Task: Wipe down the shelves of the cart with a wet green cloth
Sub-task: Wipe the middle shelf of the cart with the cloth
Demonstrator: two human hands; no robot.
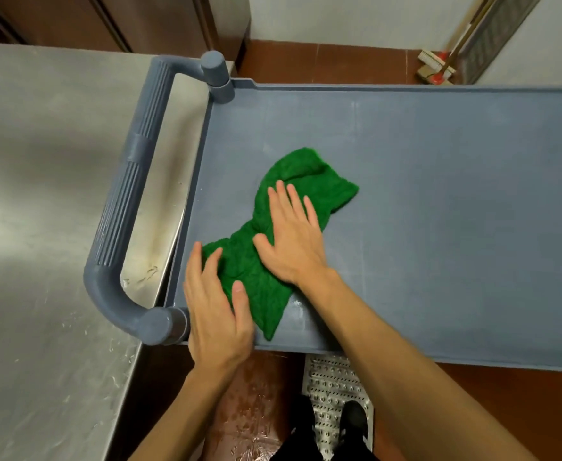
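Note:
A crumpled green cloth (306,181) lies stretched out on the top shelf of a grey-blue plastic cart (439,194), near its left end. My right hand (294,237) presses flat on the middle of the cloth with straight fingers. My left hand (216,311) lies flat on the cloth's near end, close to the shelf's front rim, fingers extended and thumb on the fabric. The cart's ribbed handle (130,191) curves round the left end.
A stainless steel counter (40,227) stands against the cart's left side, under the handle. A brush and broom (436,66) lean in the far corner by the wall. A metal floor grate (333,387) and my shoes (353,417) show below the cart on the red floor.

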